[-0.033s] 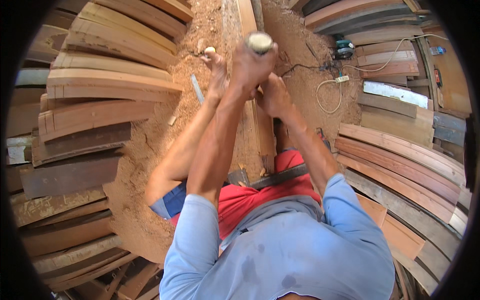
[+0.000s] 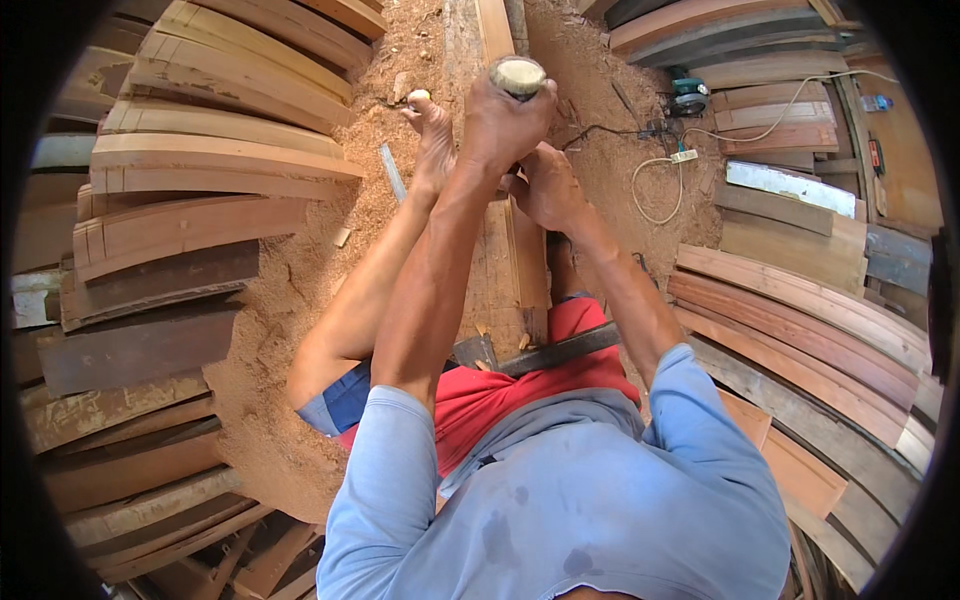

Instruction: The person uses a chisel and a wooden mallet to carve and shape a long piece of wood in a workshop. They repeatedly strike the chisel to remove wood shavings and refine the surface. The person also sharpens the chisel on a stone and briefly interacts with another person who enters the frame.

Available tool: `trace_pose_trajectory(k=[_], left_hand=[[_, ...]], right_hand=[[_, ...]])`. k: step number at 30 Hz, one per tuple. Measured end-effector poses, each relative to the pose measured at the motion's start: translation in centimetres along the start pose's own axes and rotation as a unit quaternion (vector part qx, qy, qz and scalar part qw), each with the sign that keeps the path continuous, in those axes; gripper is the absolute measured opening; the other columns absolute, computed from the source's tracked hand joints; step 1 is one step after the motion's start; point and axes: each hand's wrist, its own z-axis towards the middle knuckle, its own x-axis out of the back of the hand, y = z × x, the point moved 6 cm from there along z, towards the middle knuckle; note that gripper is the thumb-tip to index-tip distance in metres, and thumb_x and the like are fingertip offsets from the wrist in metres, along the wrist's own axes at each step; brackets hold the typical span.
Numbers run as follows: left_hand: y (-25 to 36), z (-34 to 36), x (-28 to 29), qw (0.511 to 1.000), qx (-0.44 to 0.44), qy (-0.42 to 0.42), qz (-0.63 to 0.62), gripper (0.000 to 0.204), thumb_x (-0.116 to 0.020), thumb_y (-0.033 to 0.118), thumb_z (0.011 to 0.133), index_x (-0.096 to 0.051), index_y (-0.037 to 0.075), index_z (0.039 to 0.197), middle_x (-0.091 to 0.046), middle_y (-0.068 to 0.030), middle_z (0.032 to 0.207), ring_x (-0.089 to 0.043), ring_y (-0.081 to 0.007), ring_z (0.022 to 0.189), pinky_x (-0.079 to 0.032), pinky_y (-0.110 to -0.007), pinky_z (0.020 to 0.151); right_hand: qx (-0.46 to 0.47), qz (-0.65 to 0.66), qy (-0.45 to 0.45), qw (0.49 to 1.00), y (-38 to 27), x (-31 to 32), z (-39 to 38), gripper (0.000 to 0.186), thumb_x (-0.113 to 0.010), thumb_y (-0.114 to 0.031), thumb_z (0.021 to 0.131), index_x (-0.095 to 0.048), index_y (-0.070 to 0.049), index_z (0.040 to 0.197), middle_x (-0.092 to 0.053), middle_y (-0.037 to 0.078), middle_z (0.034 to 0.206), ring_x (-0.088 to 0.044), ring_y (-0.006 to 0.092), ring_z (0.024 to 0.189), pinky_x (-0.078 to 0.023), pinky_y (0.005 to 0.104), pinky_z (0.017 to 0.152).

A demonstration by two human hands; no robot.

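Note:
My left hand (image 2: 508,125) is wrapped round a thick tool handle (image 2: 518,74) whose pale, round end points up at me. Just below and to the right, my right hand (image 2: 550,190) is closed. What its fingers hold is hidden; it may be the lower part of that tool. Beneath both hands a narrow reddish-brown board (image 2: 528,260) lies lengthwise on a worn wooden beam (image 2: 490,255) between my legs. The tool's working end is out of sight behind my hands.
Curved wooden planks (image 2: 215,165) are stacked at the left, more boards (image 2: 800,330) at the right. A green power tool (image 2: 688,98), a pale socket strip (image 2: 683,157) and cable lie at the far right. Shavings cover the floor (image 2: 270,400). My bare foot (image 2: 435,150) rests beside the beam.
My left hand and the handle's round end have shifted slightly upward in the picture. Both hands keep their closed grip.

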Motion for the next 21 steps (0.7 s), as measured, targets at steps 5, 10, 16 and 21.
trace_pose_trajectory(k=[5, 10, 16, 21], left_hand=[[-4.2, -5.6, -0.9, 0.985, 0.137, -0.041, -0.099, 0.022, -0.077, 0.022, 0.087, -0.069, 0.001, 0.091, -0.071, -0.0067, 0.076, -0.065, -0.0108, 0.071, -0.055, -0.032, 0.066], [-3.4, -5.8, 0.1, 0.996, -0.035, 0.073, -0.040, 0.025, -0.079, 0.023, 0.086, -0.068, 0.001, 0.090, -0.071, -0.0099, 0.075, -0.069, -0.0179, 0.071, -0.055, -0.033, 0.067], [-3.1, 0.7, 1.2, 0.995, 0.009, 0.046, -0.088, 0.024, -0.073, 0.028, 0.094, -0.067, 0.005, 0.089, -0.065, -0.0019, 0.067, -0.063, -0.0111, 0.061, -0.054, -0.031, 0.059], [-5.3, -5.0, 0.9, 0.986, 0.095, -0.002, -0.136, 0.017, -0.071, 0.018, 0.096, -0.061, 0.008, 0.088, -0.062, -0.0007, 0.064, -0.058, -0.0101, 0.052, -0.049, -0.025, 0.050]], right_hand=[[-0.031, 0.045, -0.097, 0.994, -2.6, -0.5, -5.3, 0.023, -0.076, -0.018, 0.083, -0.067, -0.006, 0.100, -0.067, 0.018, 0.097, -0.061, 0.0418, 0.093, -0.046, 0.0542, 0.078], [0.043, -0.067, -0.027, 0.997, -0.6, -1.6, -3.9, 0.032, -0.076, -0.017, 0.081, -0.065, -0.006, 0.109, -0.063, 0.019, 0.110, -0.058, 0.0411, 0.104, -0.046, 0.0581, 0.084], [0.061, -0.070, -0.040, 0.995, 1.0, -1.0, 3.5, 0.024, -0.075, -0.013, 0.080, -0.068, -0.005, 0.101, -0.068, 0.017, 0.095, -0.063, 0.0412, 0.096, -0.050, 0.0521, 0.083], [0.007, -0.064, -0.126, 0.990, -2.4, -1.5, -4.0, 0.027, -0.077, -0.019, 0.081, -0.067, -0.009, 0.104, -0.065, 0.015, 0.099, -0.063, 0.0367, 0.101, -0.050, 0.0500, 0.084]])
